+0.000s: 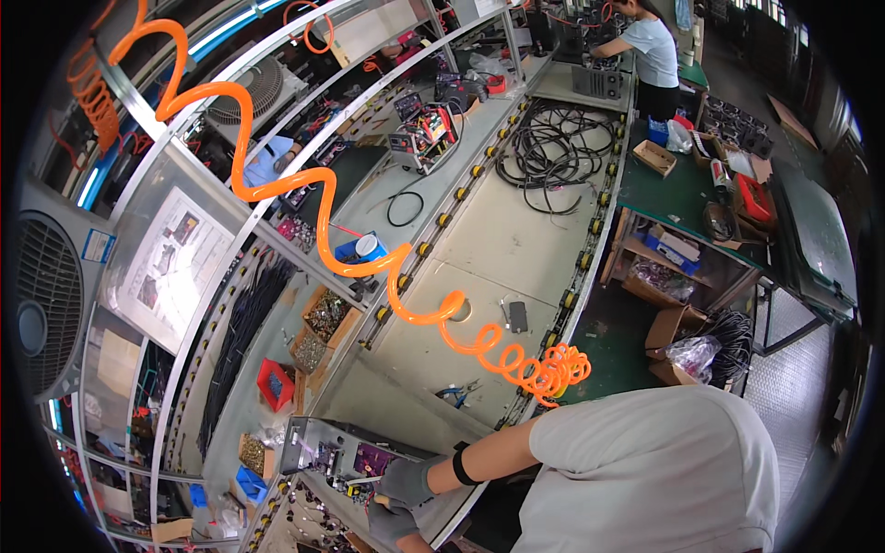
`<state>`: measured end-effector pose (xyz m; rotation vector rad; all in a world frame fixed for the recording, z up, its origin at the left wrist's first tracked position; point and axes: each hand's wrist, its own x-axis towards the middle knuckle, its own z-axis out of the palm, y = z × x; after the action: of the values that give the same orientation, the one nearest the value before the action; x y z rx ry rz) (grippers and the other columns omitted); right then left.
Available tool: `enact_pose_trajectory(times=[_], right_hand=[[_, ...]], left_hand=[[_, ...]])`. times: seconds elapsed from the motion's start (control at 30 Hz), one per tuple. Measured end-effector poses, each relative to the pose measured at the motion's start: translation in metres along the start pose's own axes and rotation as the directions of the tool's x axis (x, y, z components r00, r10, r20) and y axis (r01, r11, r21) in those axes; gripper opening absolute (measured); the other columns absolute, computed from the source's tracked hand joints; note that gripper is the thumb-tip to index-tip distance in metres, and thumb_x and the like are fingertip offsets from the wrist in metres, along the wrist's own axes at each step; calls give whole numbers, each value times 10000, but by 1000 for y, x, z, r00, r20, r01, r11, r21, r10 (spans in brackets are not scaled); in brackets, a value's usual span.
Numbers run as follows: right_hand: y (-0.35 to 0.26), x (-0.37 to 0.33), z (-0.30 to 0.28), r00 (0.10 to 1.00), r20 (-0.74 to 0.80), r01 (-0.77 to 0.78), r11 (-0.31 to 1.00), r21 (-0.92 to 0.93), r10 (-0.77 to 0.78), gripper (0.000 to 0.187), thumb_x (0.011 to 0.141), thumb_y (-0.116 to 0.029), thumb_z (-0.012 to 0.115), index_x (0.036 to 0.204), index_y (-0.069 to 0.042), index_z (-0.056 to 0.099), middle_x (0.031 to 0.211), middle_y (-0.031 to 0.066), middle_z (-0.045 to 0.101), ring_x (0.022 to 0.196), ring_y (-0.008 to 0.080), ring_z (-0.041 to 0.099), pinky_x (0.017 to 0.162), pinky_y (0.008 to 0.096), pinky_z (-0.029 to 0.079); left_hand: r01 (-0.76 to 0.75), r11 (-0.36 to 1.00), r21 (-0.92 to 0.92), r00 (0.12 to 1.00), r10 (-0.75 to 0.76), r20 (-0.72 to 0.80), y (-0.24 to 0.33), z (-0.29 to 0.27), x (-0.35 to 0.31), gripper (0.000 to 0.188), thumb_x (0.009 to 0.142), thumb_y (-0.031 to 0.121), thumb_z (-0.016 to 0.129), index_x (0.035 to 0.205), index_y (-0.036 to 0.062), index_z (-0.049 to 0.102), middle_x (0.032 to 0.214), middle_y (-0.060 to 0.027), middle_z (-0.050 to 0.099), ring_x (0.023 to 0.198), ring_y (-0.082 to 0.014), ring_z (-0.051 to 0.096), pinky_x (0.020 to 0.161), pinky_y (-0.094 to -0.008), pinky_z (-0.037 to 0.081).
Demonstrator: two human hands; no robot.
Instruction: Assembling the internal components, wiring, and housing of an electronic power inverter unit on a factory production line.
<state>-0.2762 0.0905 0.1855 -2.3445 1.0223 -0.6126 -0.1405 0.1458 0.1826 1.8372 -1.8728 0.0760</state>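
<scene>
Both my hands wear grey gloves and meet at the near end of an open metal housing point(293, 450) with purple boards and wiring inside. My right hand point(408, 481), with a black strap on its forearm, is closed at the housing's edge. A thin pale piece point(365, 479) sticks out by its fingers. Just below, my left hand point(391, 522) is closed too, with a small tan bit point(380, 500) showing at its fingertips. Exactly what either hand grips is too small to tell.
An orange coiled air hose point(327, 212) hangs across the bench. Pliers point(458, 394) and a dark flat piece point(518, 317) lie on the roller line, a black cable heap point(558, 152) farther off. A red bin point(275, 384) and screw boxes point(326, 314) stand left. Another person point(653, 51) works far right.
</scene>
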Motion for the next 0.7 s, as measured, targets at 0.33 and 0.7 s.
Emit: enact_pose_trajectory(times=[0.33, 0.7], right_hand=[[-3, -2, -10, 1000, -7, -10, 1000, 15, 10, 315, 779, -344, 514, 771, -42, 605, 644, 162, 606, 615, 333, 609, 576, 431, 465], [-8, 5, 17, 994, -93, -55, 998, -26, 52, 323, 845, -367, 456, 776, -75, 574, 593, 149, 577, 549, 350, 568, 531, 458, 446]], left_hand=[[22, 983, 183, 999, -29, 32, -27, 21, -6, 358, 809, 349, 504, 873, 16, 618, 793, -190, 626, 735, -382, 599, 624, -442, 480], [103, 990, 99, 992, -109, 59, -20, 7, -3, 317, 844, 300, 480, 826, 26, 637, 783, -173, 635, 707, -384, 600, 582, -446, 478]])
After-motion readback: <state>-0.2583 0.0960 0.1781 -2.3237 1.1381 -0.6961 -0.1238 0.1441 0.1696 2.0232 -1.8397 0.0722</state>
